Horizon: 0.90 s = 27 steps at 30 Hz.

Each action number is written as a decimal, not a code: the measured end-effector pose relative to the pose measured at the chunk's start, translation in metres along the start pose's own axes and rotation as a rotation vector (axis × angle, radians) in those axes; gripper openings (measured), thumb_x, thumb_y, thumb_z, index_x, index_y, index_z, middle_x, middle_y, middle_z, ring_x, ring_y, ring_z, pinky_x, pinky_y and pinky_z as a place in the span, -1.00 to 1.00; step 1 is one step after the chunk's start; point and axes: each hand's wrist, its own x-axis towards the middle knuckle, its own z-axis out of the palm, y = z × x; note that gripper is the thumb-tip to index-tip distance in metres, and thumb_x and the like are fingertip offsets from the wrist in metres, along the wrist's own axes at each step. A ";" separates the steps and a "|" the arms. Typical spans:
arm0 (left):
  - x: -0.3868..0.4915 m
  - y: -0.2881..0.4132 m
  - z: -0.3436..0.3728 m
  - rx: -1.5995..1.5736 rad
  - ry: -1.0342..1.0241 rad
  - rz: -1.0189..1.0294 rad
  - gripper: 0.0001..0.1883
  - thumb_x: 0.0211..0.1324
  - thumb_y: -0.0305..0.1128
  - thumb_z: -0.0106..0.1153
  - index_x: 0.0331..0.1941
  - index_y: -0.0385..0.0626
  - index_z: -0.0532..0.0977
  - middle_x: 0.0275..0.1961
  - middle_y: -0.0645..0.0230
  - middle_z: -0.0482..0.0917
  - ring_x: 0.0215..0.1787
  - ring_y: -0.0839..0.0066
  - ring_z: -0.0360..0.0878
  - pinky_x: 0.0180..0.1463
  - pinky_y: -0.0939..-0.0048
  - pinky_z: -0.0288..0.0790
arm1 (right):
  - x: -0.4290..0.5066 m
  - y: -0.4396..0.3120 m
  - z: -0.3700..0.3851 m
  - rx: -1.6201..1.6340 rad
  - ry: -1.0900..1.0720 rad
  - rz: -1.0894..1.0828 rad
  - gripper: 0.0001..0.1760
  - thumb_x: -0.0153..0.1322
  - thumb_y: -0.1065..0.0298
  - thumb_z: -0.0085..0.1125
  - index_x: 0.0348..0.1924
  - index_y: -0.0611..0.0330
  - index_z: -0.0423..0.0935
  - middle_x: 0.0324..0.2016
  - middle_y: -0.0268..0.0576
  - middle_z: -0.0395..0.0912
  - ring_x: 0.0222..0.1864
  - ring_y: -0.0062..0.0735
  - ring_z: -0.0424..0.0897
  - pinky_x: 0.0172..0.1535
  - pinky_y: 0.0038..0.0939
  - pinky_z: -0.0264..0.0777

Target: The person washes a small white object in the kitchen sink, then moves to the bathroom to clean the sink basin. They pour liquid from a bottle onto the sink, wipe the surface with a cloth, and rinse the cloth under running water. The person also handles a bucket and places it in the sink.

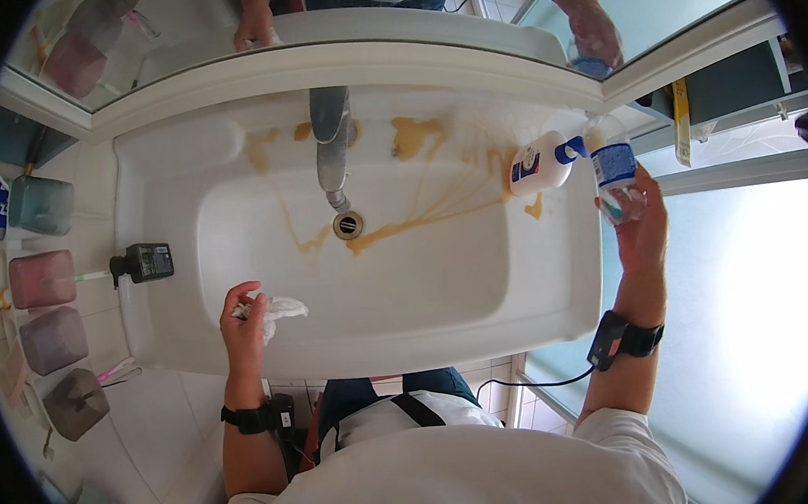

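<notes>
My left hand [244,326] holds a crumpled white tissue or cloth [285,308] over the left front of the white washbasin [380,310]. On the right, my right hand [644,224] grips a clear plastic bottle [614,160] with a blue label, past the basin's right rim. Just left of that bottle stands a white pump bottle [537,165] with a blue pump head. Yellow-brown liquid [429,216] streaks the basin from the back right down to the drain [348,225]. More of it lies in patches around the metal faucet [332,151].
A dark pump bottle [150,262] stands on the left rim. Wall-mounted cups in teal [42,205], red [42,279] and other colours line the left side, some with toothbrushes. A framed mirror [388,25] overhangs the back. Frosted glass [736,285] is at right.
</notes>
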 end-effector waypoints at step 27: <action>0.003 -0.030 -0.054 -0.214 0.025 -0.016 -0.77 0.28 -0.39 0.32 -0.02 -0.12 0.60 -0.45 0.61 0.40 -0.45 0.79 0.30 -0.38 0.65 0.22 | -0.072 0.172 0.141 0.425 -0.452 0.492 -0.56 0.52 -0.01 0.14 0.10 0.07 0.46 -0.01 -0.18 0.60 0.05 -0.19 0.59 0.10 -0.04 0.52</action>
